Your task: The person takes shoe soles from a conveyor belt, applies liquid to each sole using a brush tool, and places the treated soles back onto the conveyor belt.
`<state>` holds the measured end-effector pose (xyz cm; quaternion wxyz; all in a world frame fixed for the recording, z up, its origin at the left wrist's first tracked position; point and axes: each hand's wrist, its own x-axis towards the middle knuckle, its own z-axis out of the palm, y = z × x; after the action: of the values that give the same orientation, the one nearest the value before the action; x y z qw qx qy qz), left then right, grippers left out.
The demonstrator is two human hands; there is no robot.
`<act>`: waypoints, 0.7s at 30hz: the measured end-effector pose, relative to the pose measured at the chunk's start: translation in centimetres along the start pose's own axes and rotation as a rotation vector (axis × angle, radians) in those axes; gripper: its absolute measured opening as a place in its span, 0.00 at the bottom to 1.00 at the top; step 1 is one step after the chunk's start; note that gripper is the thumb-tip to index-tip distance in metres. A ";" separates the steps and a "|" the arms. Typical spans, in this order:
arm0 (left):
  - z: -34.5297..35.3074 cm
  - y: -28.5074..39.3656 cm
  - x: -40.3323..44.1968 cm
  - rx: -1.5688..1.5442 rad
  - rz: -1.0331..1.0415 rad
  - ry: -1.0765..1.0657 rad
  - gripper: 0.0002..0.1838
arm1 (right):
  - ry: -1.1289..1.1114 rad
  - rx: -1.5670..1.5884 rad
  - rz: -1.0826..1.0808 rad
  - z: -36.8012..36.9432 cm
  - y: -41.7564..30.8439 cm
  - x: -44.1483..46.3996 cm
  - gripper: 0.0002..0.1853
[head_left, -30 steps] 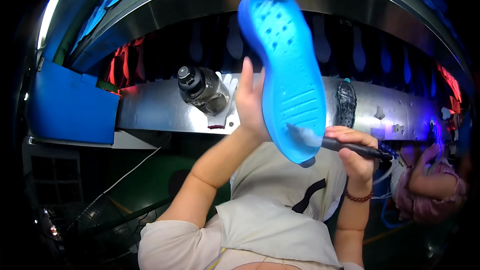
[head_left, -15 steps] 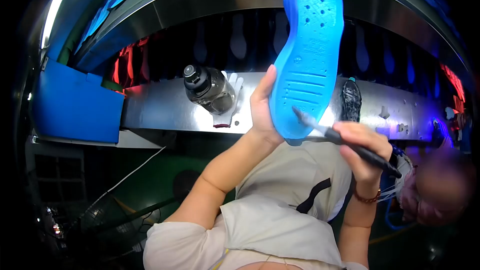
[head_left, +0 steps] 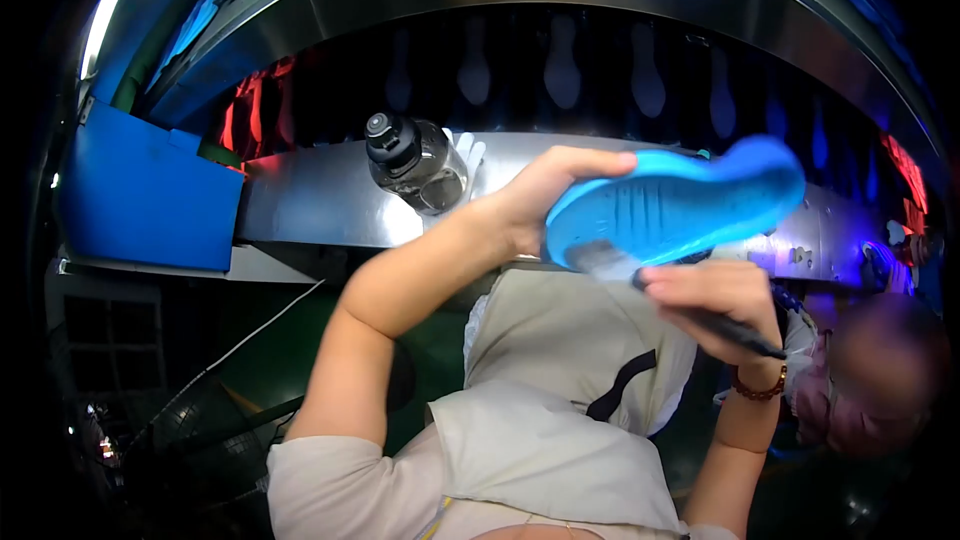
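A blue shoe sole (head_left: 665,202) is tilted to the right in front of me, its far end blurred. My left hand (head_left: 545,195) grips the rounded end at its left, with the thumb along the upper edge. In my right hand (head_left: 715,305) is a brush with a dark handle and pale bristles (head_left: 603,262), held below the sole. The bristles lie against the inner surface near the end that my left hand holds.
A dark-capped bottle (head_left: 418,165) stands on the metal ledge (head_left: 320,195), beside a white glove (head_left: 468,152). Soles hang or lie in the dark slot behind. A blue box (head_left: 145,185) is at the left. Another person (head_left: 870,380) is at the lower right.
The sole has swung from upright to nearly sideways, its far end moving down and right. My left forearm is raised higher, and the brush has stayed near the held end.
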<state>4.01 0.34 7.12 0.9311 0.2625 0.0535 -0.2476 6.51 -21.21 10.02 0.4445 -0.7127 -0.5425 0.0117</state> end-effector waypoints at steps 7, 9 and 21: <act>1.4 0.4 -1.2 0.407 -0.258 0.188 0.26 | -0.238 0.120 0.072 -1.0 0.4 -1.2 0.10; 1.6 0.3 -1.4 0.507 -0.274 0.201 0.27 | -0.425 0.112 0.100 -1.4 0.6 -1.5 0.10; -2.5 -1.2 -1.0 0.153 -0.150 0.060 0.31 | -0.079 0.312 0.261 -1.6 2.7 -1.0 0.13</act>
<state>2.62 1.17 4.67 0.8853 0.3351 0.0817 -0.3119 8.94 -23.04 8.70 0.5225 -0.6987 -0.4540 0.1809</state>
